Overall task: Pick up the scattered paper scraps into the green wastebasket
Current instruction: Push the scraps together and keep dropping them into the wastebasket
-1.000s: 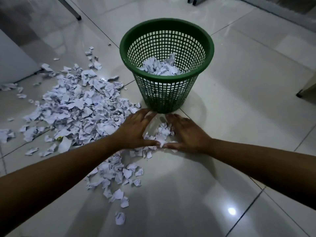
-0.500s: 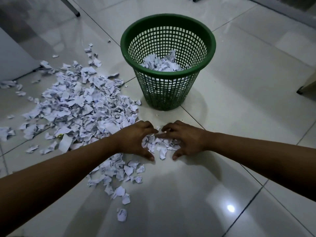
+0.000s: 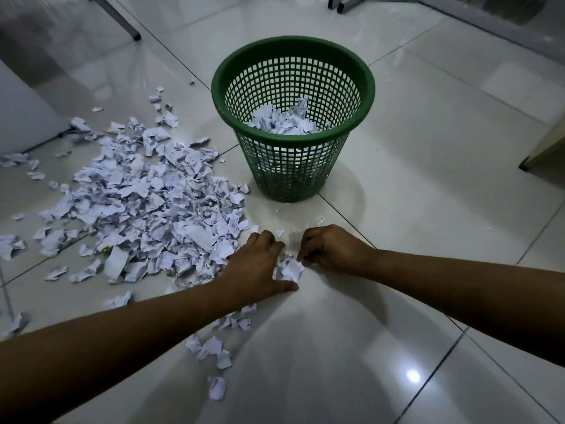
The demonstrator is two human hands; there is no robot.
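A green mesh wastebasket [image 3: 368,87] stands on the tiled floor, partly filled with white paper scraps [image 3: 282,122]. A big heap of torn paper scraps [image 3: 146,197] spreads over the floor to its left. In front of the basket my left hand [image 3: 255,264] and my right hand [image 3: 331,249] curl toward each other around a small bunch of scraps [image 3: 290,267], squeezing it between them on the floor. More loose scraps [image 3: 214,347] trail below my left forearm.
A metal furniture leg [image 3: 122,19] stands at the back left, and a metal frame [image 3: 345,1] at the back. A white panel [image 3: 24,117] borders the left. A piece of furniture's corner [image 3: 538,154] juts in at the right.
Both hands have drawn back from the basket's foot toward me, closing in on each other and gathering the loose scraps between them into a tight bunch.
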